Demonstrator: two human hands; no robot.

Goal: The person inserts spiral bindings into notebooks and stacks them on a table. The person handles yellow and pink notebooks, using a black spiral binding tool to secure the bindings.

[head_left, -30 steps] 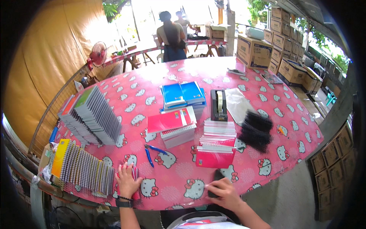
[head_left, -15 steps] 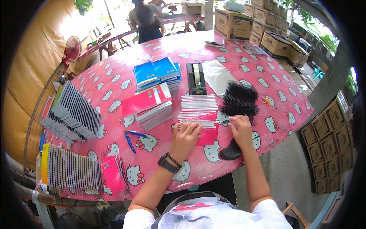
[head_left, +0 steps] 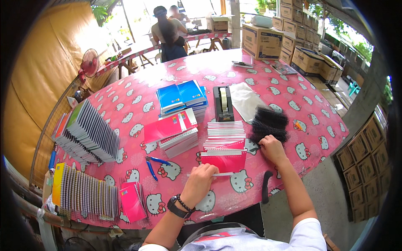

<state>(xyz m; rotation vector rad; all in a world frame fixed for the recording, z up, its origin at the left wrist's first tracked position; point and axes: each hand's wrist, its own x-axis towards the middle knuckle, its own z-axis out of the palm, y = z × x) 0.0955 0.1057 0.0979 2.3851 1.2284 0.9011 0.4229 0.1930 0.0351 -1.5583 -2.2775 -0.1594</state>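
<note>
My left hand is closed on a thin unbound notebook, seen almost edge-on as a white strip, just in front of the row of pink-covered punched notebooks. My right hand reaches to the near edge of a pile of black spiral binding coils. Its fingers are bent together at a coil there; the fingertips are partly hidden. A black curved piece lies by the table edge, below my right forearm. Blue-handled pliers rest left of my left hand.
Left of centre stand pink notebooks and blue notebooks, beside a black tape dispenser and a clear plastic sheet. Coil-bound notebooks are stacked at the left. A carton sits at the back; two people are beyond.
My left hand has drawn a notebook toward me and tipped it edge-on. The right hand has left the pink notebooks and moved to the coils. The whole view has shifted.
</note>
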